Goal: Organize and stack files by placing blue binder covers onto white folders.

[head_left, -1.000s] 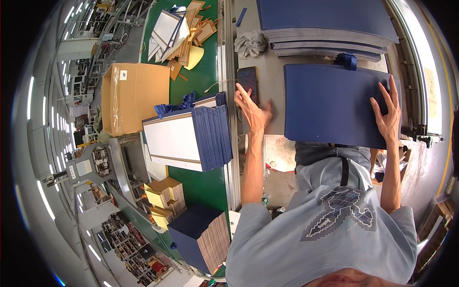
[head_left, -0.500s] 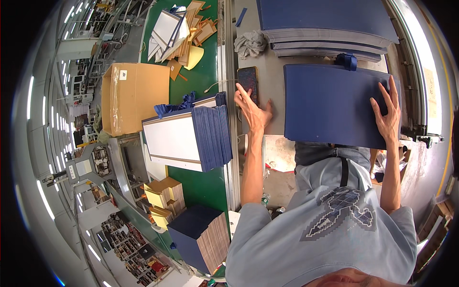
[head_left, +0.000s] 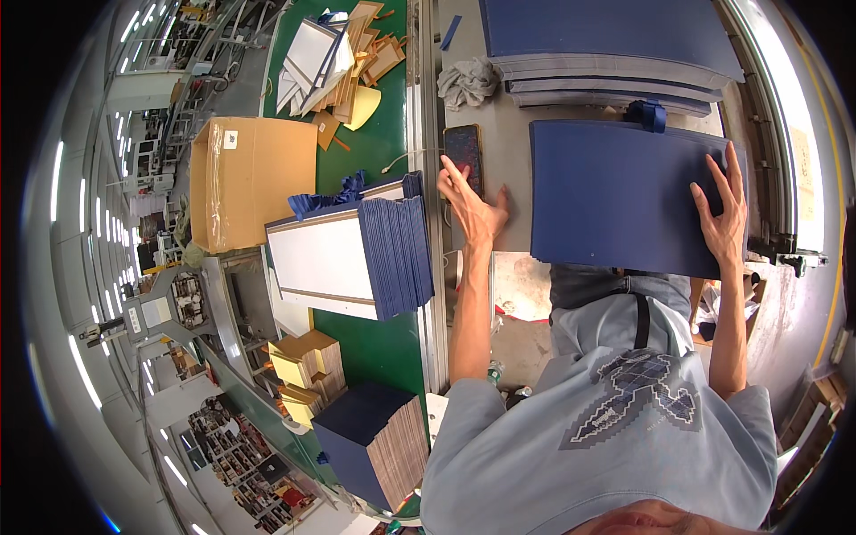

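Observation:
My left hand (head_left: pixel 474 212) is at the near end of a dark phone (head_left: pixel 463 147) on the grey table. Its fingers are stretched out, and the fingertips reach over the phone's left edge. Whether they touch the screen I cannot tell. Flat on the right part of a large dark blue board (head_left: pixel 615 196) lies my right hand (head_left: pixel 727 218), fingers spread. The board is in front of my waist, with a bunch of blue ribbon (head_left: pixel 646 115) at its far edge. Neither hand grips anything.
Beyond the board rise stacked blue panels (head_left: pixel 606 40), with a crumpled grey cloth (head_left: pixel 467 83) beside them. On the green surface (head_left: pixel 379 348) to the left stand a row of blue-and-white pieces (head_left: pixel 325 254), a cardboard box (head_left: pixel 259 178) and a blue-topped stack (head_left: pixel 370 446).

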Motion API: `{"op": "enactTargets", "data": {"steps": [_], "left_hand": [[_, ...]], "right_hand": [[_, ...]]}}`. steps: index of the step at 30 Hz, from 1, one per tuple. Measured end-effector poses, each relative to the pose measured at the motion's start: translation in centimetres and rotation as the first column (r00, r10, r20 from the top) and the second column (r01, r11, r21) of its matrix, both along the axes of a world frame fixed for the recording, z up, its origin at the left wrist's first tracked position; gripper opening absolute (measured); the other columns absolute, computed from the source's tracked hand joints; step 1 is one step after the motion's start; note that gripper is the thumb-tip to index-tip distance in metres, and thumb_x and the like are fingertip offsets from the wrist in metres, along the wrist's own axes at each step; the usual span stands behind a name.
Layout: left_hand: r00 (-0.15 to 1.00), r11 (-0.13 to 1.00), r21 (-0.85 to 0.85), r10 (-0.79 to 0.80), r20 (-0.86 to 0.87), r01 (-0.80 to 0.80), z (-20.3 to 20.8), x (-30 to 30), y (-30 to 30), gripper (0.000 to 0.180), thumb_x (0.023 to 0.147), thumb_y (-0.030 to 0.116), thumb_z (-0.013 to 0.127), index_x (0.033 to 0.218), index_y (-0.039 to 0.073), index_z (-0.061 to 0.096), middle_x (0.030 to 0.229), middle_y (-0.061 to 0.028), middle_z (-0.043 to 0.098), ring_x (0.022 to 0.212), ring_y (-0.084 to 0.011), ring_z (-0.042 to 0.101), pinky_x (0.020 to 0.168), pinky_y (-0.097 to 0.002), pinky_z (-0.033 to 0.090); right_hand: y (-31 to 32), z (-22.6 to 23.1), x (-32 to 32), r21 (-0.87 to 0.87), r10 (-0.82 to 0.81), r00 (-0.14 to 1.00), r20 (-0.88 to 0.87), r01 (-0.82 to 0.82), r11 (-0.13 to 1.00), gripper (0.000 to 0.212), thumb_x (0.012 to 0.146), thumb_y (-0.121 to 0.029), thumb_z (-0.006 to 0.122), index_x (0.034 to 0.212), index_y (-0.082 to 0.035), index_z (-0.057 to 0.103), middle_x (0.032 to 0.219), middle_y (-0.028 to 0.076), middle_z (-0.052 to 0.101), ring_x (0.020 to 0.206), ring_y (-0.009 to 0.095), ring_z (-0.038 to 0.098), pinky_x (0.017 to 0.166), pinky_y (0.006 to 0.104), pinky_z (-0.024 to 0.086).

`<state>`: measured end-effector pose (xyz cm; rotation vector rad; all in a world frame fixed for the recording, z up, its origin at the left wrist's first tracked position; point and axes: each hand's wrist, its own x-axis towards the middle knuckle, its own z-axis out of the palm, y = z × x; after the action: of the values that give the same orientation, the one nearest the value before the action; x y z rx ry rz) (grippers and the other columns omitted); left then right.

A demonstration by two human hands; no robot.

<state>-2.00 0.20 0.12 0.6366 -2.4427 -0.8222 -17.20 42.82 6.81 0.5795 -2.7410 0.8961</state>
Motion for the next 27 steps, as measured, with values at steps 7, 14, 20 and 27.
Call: {"op": "enactTargets", "data": {"steps": [7,14,20,27], "left_hand": [[0.968,0.997,-0.041,-0.066,-0.243,0.058,0.0,0.2,-1.0,0.128,0.078,0.015,0.086,0.175,0.005,0.002,0.158,-0.0327,0.025,0.128,-0.0471,0.063,0.11,-0.0555,0.051],[0.943,0.999,-0.035,-0.01,-0.333,-0.002,-0.3,2.2,-1.6,0.125,0.078,0.009,0.081,0.173,0.001,0.002,0.162,-0.0353,0.022,0.13,-0.0465,0.059,0.113,-0.0552,0.05],[0.956,1.0,-0.022,-0.011,-0.294,0.005,-0.9,3.1,-1.5,0.126,0.077,0.006,0.081,0.173,0.002,0.001,0.162,-0.0357,0.023,0.129,-0.0465,0.059,0.113,-0.0554,0.049],[0.96,0.999,-0.035,-0.012,-0.278,0.003,-1.0,2.5,-1.6,0.125,0.076,0.003,0.08,0.174,0.003,0.002,0.161,-0.0363,0.023,0.128,-0.0466,0.06,0.112,-0.055,0.049]], "right_hand": [[0.0,0.1,0.0,0.014,-0.004,1.0,0.017,0.003,1.0,0.055,0.1,-0.041,0.076,0.15,-0.018,0.067,0.176,0.007,0.036,0.158,0.033,0.041,0.127,0.0548,0.041],[-0.1,0.3,-0.1,0.008,0.009,1.0,0.004,-0.009,1.0,0.056,0.1,-0.041,0.076,0.15,-0.017,0.067,0.176,0.008,0.036,0.158,0.034,0.042,0.126,0.0541,0.041],[-0.1,0.4,0.0,0.009,0.005,1.0,0.011,-0.005,1.0,0.056,0.101,-0.04,0.076,0.15,-0.017,0.066,0.176,0.008,0.037,0.158,0.034,0.042,0.126,0.0539,0.041],[-0.1,0.3,-0.1,0.022,0.008,1.0,0.0,-0.008,1.0,0.055,0.101,-0.041,0.076,0.15,-0.017,0.067,0.176,0.007,0.037,0.158,0.033,0.043,0.126,0.0536,0.042]]}}
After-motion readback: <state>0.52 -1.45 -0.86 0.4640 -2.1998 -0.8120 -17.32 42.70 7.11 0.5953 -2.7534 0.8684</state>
